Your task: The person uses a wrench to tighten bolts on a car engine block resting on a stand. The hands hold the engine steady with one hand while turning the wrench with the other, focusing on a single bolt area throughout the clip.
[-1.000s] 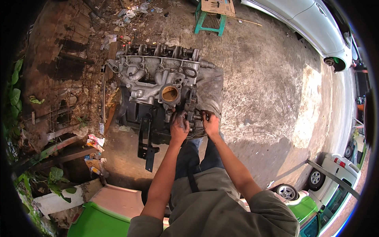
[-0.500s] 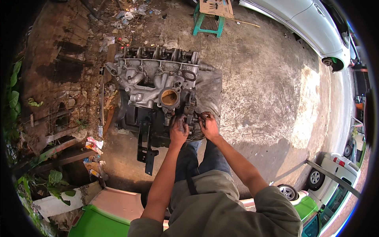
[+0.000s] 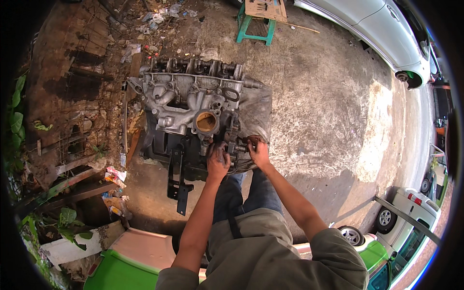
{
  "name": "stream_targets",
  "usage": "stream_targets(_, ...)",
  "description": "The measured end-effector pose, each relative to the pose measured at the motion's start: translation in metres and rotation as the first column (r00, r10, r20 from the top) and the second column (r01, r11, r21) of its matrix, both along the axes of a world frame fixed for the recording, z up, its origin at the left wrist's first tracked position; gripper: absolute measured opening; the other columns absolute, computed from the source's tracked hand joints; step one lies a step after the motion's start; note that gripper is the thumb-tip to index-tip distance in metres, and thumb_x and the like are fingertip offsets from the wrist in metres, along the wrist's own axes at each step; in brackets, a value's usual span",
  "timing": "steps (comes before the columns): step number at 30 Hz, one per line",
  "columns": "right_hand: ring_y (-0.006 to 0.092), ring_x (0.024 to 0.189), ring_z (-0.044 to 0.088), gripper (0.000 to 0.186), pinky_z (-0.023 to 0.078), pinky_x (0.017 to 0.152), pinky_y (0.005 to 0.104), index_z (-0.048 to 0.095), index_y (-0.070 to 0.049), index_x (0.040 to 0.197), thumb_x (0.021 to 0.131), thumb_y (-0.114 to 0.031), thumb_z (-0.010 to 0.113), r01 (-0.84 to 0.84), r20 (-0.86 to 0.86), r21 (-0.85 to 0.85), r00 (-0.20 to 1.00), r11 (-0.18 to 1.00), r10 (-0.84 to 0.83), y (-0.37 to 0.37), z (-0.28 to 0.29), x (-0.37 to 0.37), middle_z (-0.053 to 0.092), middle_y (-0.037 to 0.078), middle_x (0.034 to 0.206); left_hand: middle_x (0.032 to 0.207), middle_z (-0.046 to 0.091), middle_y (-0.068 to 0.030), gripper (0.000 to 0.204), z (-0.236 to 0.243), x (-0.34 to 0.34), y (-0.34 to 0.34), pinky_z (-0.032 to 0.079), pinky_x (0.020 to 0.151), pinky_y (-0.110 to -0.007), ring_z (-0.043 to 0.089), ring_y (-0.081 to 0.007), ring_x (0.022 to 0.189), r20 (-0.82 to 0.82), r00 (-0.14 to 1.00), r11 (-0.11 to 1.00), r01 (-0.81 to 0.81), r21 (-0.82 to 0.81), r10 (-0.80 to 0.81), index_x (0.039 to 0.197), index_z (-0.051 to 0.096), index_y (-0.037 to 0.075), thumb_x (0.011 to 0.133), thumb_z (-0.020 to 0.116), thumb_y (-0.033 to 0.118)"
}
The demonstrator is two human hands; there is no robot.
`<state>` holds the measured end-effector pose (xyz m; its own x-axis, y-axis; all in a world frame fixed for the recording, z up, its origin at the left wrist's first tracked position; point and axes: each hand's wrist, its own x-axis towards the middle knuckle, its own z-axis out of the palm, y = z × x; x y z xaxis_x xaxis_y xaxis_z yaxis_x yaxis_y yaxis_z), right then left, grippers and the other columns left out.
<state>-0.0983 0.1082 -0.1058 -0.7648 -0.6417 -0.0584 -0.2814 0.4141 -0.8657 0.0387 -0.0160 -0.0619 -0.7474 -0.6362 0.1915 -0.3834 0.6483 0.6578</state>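
A grimy grey car engine [image 3: 188, 89] stands in front of me, with a round-mouthed intake casting [image 3: 207, 122] on its near side. My left hand [image 3: 219, 160] is closed against the engine's lower right part, fingers curled on the dark metal below the round opening. At the engine's right end my right hand [image 3: 258, 151] is pinched closed beside a short, round metal piece sticking out. Whatever lies between its fingertips is too small and dark to make out. A black slotted bracket [image 3: 181, 186] hangs from the engine's near side, left of my left hand.
Dark sheeting [image 3: 258, 108] lies under the engine's right side. Beyond stands a green stool [image 3: 256, 30] topped with a board of small tools. Litter and wood scraps [image 3: 118, 176] line the left. A silver car [image 3: 367, 24] is at far right, a green-and-white vehicle [image 3: 382, 253] at near right.
My right hand has shifted slightly to the right, away from the engine's end, its fingers still pinched. My left hand stays almost where it was.
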Motion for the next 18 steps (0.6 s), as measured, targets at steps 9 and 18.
stream_targets(9, 0.0377, 0.1, 0.059, 0.021, 0.048, 0.088, 0.0429, 0.066, 0.0, 0.101, 0.084, -0.011, 0.062, -0.152, -0.066, 0.174, 0.984, 0.973, 0.165, -0.014, 0.019, -0.002, 0.062, 0.017, 0.113, 0.092, 0.059, -0.0186, 0.024, -0.005, 0.004, 0.002, 0.047, 0.085, -0.048, 0.056, -0.0375, 0.09, 0.016, 1.0, 1.0, 0.006, 0.005, -0.006, 0.101, 0.056, 0.0, 0.078, 0.05, 0.002)
stream_targets(18, 0.0358, 0.097, 0.061, 0.019, 0.049, 0.084, 0.0397, 0.067, -0.002, 0.101, 0.086, -0.014, 0.064, -0.176, -0.1, 0.104, 0.977, 0.979, 0.187, -0.016, -0.006, -0.009, 0.067, 0.017, 0.103, 0.094, 0.059, -0.0188, 0.027, -0.004, 0.003, 0.001, 0.047, 0.086, -0.048, 0.057, -0.0386, 0.092, -0.01, 1.0, 1.0, 0.012, 0.008, -0.012, 0.104, 0.055, 0.001, 0.077, 0.052, 0.002)
